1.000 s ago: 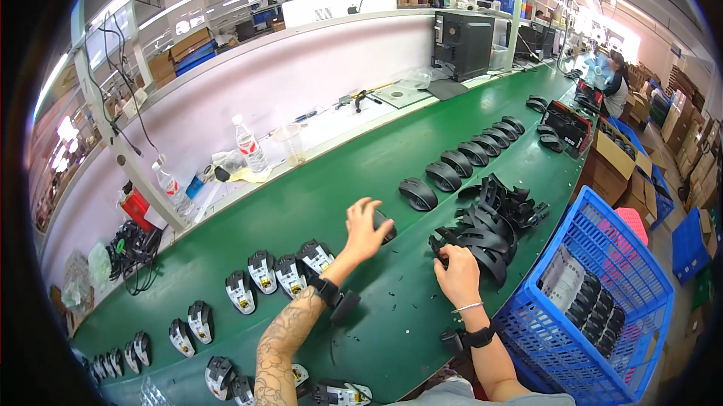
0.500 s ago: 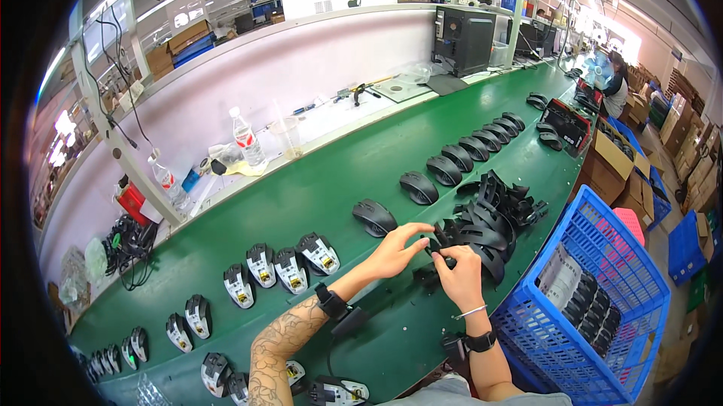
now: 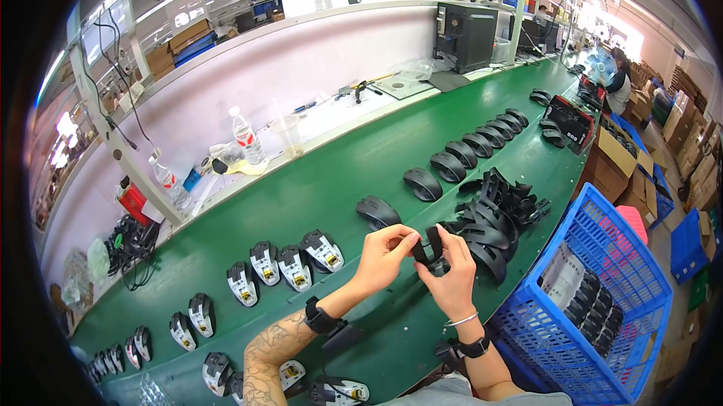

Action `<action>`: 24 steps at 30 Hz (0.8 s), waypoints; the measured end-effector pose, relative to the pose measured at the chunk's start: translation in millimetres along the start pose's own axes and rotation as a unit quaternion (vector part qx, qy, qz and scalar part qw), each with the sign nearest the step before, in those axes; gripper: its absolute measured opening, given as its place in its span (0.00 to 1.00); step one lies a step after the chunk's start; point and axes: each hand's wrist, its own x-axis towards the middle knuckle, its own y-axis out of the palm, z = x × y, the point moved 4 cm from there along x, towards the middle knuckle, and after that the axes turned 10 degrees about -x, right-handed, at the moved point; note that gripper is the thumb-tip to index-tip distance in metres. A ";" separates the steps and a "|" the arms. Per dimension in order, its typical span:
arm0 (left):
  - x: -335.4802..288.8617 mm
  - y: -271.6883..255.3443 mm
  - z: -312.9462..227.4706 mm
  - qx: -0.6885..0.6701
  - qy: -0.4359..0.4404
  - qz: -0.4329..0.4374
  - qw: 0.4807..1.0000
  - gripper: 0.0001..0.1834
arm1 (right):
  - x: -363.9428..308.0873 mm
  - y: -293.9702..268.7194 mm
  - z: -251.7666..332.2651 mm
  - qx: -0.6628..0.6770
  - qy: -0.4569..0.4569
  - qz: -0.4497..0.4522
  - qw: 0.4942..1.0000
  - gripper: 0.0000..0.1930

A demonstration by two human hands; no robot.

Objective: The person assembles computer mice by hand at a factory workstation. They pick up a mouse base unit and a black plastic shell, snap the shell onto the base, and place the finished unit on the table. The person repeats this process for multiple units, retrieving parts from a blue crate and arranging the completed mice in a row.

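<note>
Between the fingertips of my left hand (image 3: 384, 254) and my right hand (image 3: 452, 272) is a black curved plastic mouse shell piece (image 3: 431, 246). Both hands are closed on it, one at each side, above the green belt (image 3: 331, 172). Just beyond my right hand lies a pile of similar black curved shell pieces (image 3: 489, 229). The nearest whole black mouse (image 3: 377, 212) sits beyond my left hand, with a row of black mice (image 3: 449, 166) stretching farther off. To the left, several mice without their top covers (image 3: 242, 284) show pale insides.
A blue plastic crate (image 3: 527, 315) holding rows of dark parts stands at my right. Cardboard boxes (image 3: 614, 154) are behind it. Along the far ledge are a bottle (image 3: 246, 138), a plastic cup (image 3: 288, 138) and a black computer tower (image 3: 465, 37). Farther away a person (image 3: 619, 82) works.
My hands have come up from beside the pile with the curved shell piece now upright between them. The mice on the belt have shifted slightly to the right.
</note>
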 end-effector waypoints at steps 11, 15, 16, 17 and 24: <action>-9.8 -103.5 -34.2 0.524 -0.019 -0.033 0.851 0.34 | -9.0 18.7 23.8 0.020 -0.080 0.030 0.996 0.28; -22.8 -177.9 24.5 0.639 -0.224 -0.033 0.735 0.56 | -16.2 25.5 17.8 0.006 -0.107 0.038 0.994 0.20; -26.7 -184.8 32.9 0.629 -0.235 -0.030 0.740 0.57 | -16.7 26.7 19.0 0.009 -0.106 0.040 0.994 0.19; -27.8 -185.4 37.5 0.616 -0.246 -0.024 0.748 0.58 | -17.8 27.4 19.5 0.008 -0.103 0.044 0.994 0.19; -13.2 -141.7 -6.7 0.390 -0.160 -0.088 0.903 0.44 | -19.4 20.4 21.6 -0.004 -0.106 0.019 0.994 0.23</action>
